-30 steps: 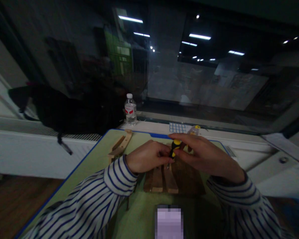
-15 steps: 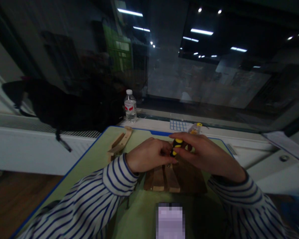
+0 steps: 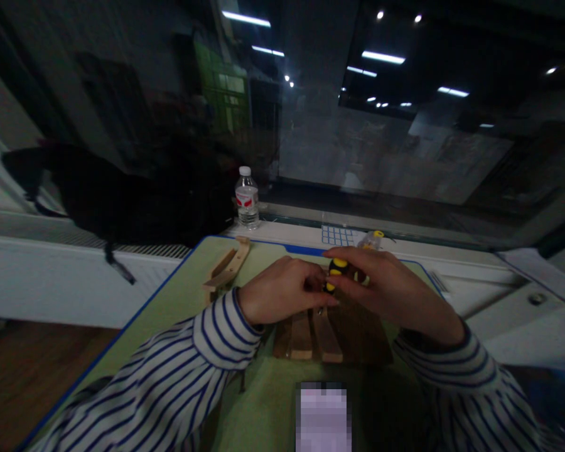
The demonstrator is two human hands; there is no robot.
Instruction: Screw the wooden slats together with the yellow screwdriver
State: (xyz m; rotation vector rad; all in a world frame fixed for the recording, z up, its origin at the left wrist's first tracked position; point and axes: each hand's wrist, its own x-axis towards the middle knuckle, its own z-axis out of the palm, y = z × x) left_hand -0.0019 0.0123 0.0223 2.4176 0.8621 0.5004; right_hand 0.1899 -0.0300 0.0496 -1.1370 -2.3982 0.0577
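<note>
Tucked further behind the left hand (image 3: 282, 290) than a second ago, a yellow-and-black screwdriver (image 3: 338, 268) tilts over two wooden strips (image 3: 328, 344) on a brown board (image 3: 367, 342), that hand pinching its lower part while the right hand (image 3: 393, 290) grips its top, a bottle (image 3: 247, 204) standing beyond.

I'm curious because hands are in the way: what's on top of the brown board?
Two wooden pieces lie side by side on the brown board. The left hand and right hand cover much of its far part, so anything under them is hidden.
</note>
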